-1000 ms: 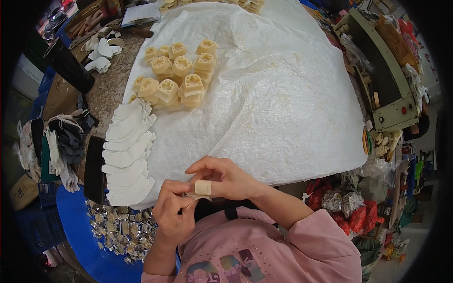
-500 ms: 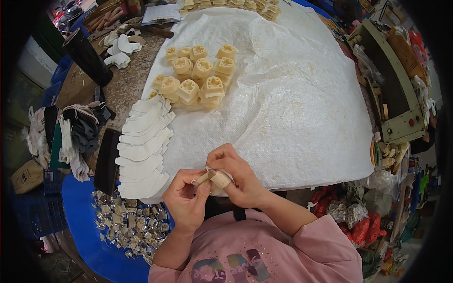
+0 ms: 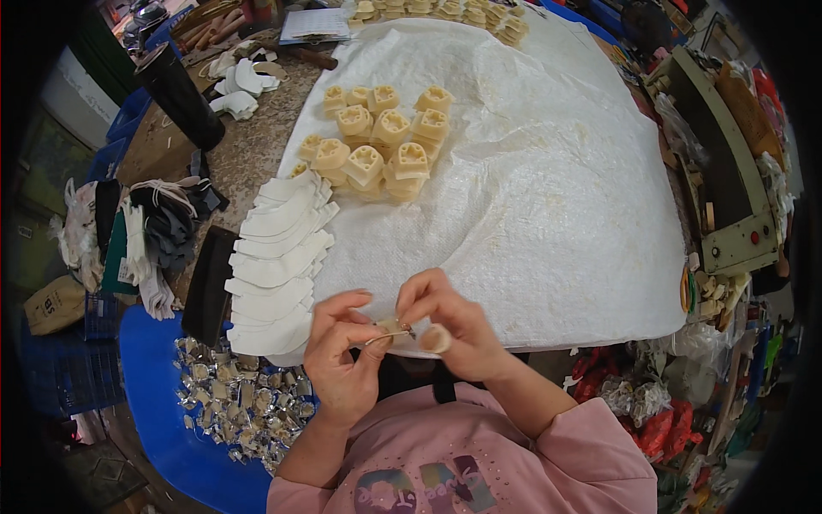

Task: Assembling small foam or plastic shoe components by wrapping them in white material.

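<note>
Just in front of my body, over the near edge of the white sheet, both hands work on a small thin pale piece. My left hand pinches its left end between thumb and fingers. My right hand has its fingertips closed at the other end. A beige rounded shape sits at the right thumb; whether it covers the thumb or is a separate piece I cannot tell. Curved white strips lie overlapped in a row left of my hands. Beyond them stand stacked cream moulded blocks with hollowed tops.
The white woven sheet covers most of the table. A blue tub of small shiny pieces is at lower left. A black cylinder stands far left. On the right is a green metal machine, with red bags below.
The pale piece has turned and now looks thinner between my fingers. My right thumb has drawn away from it, and the left fingers have lifted. The whole view has shifted slightly.
</note>
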Demonstrator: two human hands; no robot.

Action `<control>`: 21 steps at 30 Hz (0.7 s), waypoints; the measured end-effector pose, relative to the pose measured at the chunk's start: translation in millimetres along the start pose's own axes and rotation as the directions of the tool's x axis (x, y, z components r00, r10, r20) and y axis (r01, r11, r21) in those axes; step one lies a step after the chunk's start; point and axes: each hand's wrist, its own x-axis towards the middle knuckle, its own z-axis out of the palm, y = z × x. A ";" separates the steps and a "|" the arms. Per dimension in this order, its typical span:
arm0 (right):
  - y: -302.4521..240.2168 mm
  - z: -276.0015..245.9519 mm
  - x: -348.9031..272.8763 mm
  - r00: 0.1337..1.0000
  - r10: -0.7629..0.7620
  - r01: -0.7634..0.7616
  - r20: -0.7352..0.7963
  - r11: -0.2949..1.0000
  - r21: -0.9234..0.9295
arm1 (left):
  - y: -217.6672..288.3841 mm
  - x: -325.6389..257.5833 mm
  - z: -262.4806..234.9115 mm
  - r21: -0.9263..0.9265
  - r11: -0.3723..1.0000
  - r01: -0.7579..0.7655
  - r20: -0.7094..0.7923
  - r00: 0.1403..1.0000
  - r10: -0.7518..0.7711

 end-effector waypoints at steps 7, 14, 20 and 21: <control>2.3 -15.6 6.1 0.871 0.418 -0.490 0.258 0.710 0.505 | -15.4 3.7 -6.6 0.252 0.837 -0.485 0.111 0.874 0.473; -5.1 -15.4 16.3 0.998 -0.014 0.019 0.059 0.996 -0.091 | -6.2 0.7 -7.8 -0.232 0.970 0.073 0.221 0.975 -0.021; -5.7 -0.4 8.1 0.997 0.024 -0.013 0.075 0.990 -0.141 | -6.8 -2.1 1.9 -0.333 0.890 0.311 0.349 0.918 -0.190; -4.5 3.4 5.5 0.997 0.027 -0.016 0.072 0.990 -0.140 | -6.5 -4.9 3.2 -0.337 0.879 0.338 0.318 0.919 -0.231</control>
